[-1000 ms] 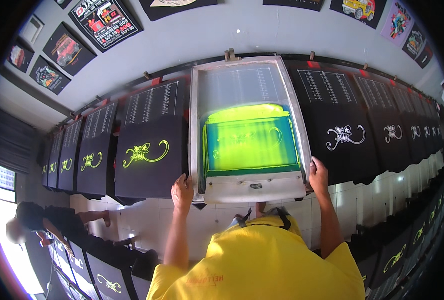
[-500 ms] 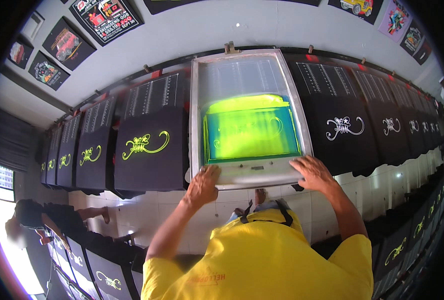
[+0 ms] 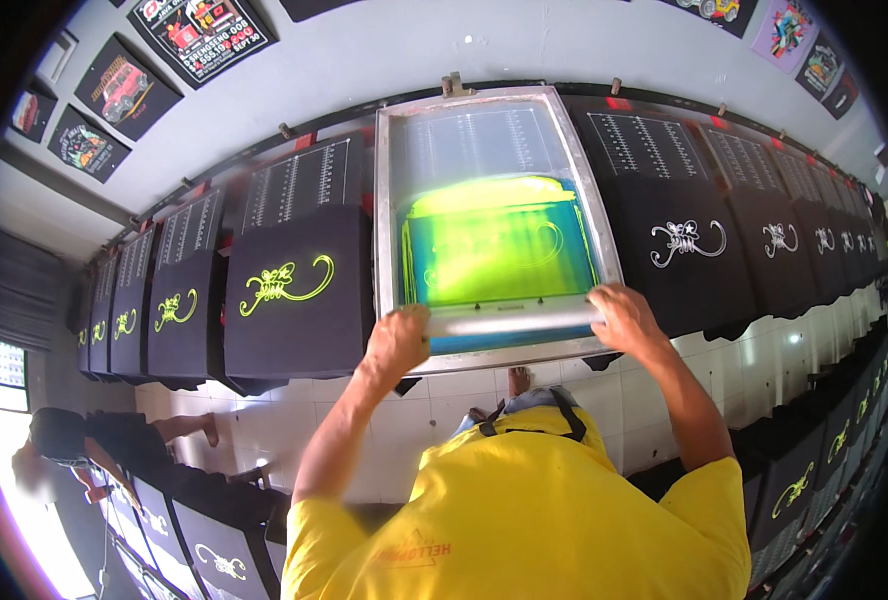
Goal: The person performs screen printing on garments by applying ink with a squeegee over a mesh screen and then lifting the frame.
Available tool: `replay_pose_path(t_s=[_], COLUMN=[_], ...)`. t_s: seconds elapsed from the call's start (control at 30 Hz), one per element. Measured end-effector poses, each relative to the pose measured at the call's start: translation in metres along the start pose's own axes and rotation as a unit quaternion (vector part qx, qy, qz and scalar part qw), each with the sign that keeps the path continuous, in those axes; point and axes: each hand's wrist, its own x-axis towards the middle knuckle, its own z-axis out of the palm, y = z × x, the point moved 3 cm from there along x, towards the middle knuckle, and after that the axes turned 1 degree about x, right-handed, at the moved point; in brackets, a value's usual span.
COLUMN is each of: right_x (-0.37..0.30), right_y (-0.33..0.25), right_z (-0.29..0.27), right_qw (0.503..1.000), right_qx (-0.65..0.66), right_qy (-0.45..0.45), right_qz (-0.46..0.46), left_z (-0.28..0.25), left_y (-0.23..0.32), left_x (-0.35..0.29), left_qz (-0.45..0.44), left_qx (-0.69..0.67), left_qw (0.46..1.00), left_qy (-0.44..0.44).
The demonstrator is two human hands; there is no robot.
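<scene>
Both hands have moved off the side rails of the screen frame (image 3: 494,100) and onto the squeegee (image 3: 509,322), which is lying across the near end of the mesh. A second ago the hands were gripping the frame's lower corners; now the left hand (image 3: 396,340) is closing its fingers over the squeegee's left end and the right hand (image 3: 624,315) is wrapping around its right end. Frame itself is sitting flat on the long print table, over a black shirt, between the yellow-printed shirt (image 3: 294,290) to the left and the white-printed shirt (image 3: 679,245) to the right. Yellow-green ink (image 3: 494,240) is pooling across the mesh middle, just beyond the blade. The shift from frame to squeegee suggests positioning is done and an ink stroke is likely starting. More black shirts are lining the table both ways. Another person (image 3: 59,440) is crouching at lower left by a second row. Framed prints (image 3: 124,90) are hanging on the wall.
</scene>
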Motion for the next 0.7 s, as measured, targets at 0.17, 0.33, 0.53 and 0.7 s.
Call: replay_pose_path(t_s=[0.17, 0.33, 0.53, 0.7], right_x=[-0.03, -0.01, 0.071, 0.139], right_y=[-0.015, 0.005, 0.049, 0.083], right_z=[0.017, 0.033, 0.035, 0.03], right_qw=[0.999, 0.998, 0.997, 0.998], right_qx=[-0.024, -0.042, -0.052, -0.051], right_qy=[0.023, 0.047, 0.061, 0.046], right_qz=[-0.015, -0.009, -0.024, -0.011], left_z=[0.027, 0.037, 0.023, 0.018], left_y=[0.011, -0.003, -0.041, -0.074], left_x=[-0.033, -0.013, 0.075, 0.136], left_qz=[0.051, 0.068, 0.091, 0.047], left_qx=[0.047, 0.067, 0.069, 0.075], left_qw=[0.99, 0.985, 0.979, 0.988], left_qy=[0.125, 0.145, 0.167, 0.124])
